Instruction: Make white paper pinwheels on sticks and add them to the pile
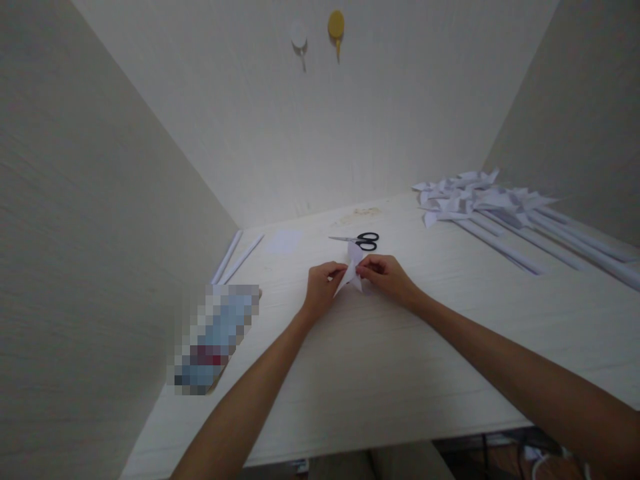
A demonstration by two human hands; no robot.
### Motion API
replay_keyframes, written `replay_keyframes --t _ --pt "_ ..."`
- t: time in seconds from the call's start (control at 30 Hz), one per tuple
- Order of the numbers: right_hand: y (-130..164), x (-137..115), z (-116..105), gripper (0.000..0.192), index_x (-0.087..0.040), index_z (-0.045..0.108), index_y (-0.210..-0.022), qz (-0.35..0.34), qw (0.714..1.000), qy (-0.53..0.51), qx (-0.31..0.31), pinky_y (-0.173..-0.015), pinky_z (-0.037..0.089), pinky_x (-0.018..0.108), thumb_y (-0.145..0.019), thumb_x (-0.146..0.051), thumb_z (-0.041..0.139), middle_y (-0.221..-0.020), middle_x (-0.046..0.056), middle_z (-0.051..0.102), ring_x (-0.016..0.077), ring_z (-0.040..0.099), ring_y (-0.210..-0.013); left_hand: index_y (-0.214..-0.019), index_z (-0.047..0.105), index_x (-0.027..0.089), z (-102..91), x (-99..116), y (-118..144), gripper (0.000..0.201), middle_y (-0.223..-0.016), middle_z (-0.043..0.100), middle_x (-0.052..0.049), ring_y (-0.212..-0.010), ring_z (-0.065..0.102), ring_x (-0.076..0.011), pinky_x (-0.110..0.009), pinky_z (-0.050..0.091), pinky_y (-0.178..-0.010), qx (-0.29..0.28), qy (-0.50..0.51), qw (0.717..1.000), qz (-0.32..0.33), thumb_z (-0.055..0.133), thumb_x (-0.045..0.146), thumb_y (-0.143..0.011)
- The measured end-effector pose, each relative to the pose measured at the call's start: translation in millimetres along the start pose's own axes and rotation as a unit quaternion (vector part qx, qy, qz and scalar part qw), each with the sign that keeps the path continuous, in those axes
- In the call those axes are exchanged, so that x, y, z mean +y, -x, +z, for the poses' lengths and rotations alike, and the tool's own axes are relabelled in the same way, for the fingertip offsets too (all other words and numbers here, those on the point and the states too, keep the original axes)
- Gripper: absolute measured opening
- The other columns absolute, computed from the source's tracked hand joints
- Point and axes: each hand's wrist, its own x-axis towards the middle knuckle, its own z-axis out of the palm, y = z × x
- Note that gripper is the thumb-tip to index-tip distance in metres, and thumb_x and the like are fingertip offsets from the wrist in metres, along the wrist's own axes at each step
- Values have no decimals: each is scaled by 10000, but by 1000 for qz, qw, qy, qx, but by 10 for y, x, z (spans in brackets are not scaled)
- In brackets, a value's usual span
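A white paper pinwheel (354, 259) is between my two hands, over the middle of the table. My left hand (324, 285) pinches it from the left, fingers closed at its edge. From the other side, the thumb and fingertips of my right hand (387, 275) press on it near the centre. Its folded blades stick up and down between the fingers. Just behind it lie scissors (367, 239) with black handles, their blades pointing left and one handle partly hidden by the paper.
White pinwheels (467, 197) on rolled paper sticks (500, 247) are heaped at the back right. Two paper rolls (243, 260) and a flat paper square (283, 241) lie at the left. A blurred-out device (220, 340) rests near the left wall. Two hooks (337, 25) hang on the back wall.
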Motion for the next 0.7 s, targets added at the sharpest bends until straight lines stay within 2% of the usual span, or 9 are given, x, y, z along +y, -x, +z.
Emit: replay_keyframes --t 0.1,0.33,0.5,0.63,0.67,0.7 --pt "-3 -8 -2 161 -158 574 -637 0 1000 -4 10 -495 353 229 -698 -303 538 -578 -3 553 94 457 -510 -690 667 148 6 0 -6 146 -675 663 -35 -593 580 -122 -232 461 -582 3 15 1000 -15 530 190 -717" --pt "2 -95 -35 174 -161 544 -583 25 997 -55 47 -435 283 211 -653 -318 567 -512 -29 510 68 387 -443 -625 644 135 6 -4 -34 96 -577 639 -15 -523 556 -108 -221 452 -532 60 63 992 -97 587 205 -659" --pt "3 -95 -48 189 -160 540 -568 56 990 -94 89 -427 252 216 -637 -332 580 -485 -39 477 65 358 -430 -553 602 129 31 43 7 225 -486 580 3 -474 527 -94 -200 415 -478 89 55 988 -113 552 284 -708" --pt "-6 -96 -50 183 -158 554 -573 69 985 -111 110 -423 251 215 -622 -331 593 -489 -34 493 68 368 -428 -565 571 124 -46 -40 -42 386 -489 558 -12 -436 505 -95 -207 400 -451 114 -12 988 -105 402 376 -804" --pt "-12 -96 -50 179 -159 557 -578 71 985 -117 109 -425 258 215 -616 -329 598 -499 -30 507 69 374 -430 -589 574 125 -125 -85 -97 395 -513 568 -22 -449 512 -101 -213 405 -463 105 -60 988 -92 374 378 -818" --pt "-18 -96 -49 175 -160 561 -582 73 984 -123 107 -427 264 215 -613 -327 601 -507 -28 517 69 378 -431 -632 584 127 -234 -139 -170 372 -558 587 -34 -491 534 -113 -223 418 -496 71 -131 986 -71 373 368 -821"
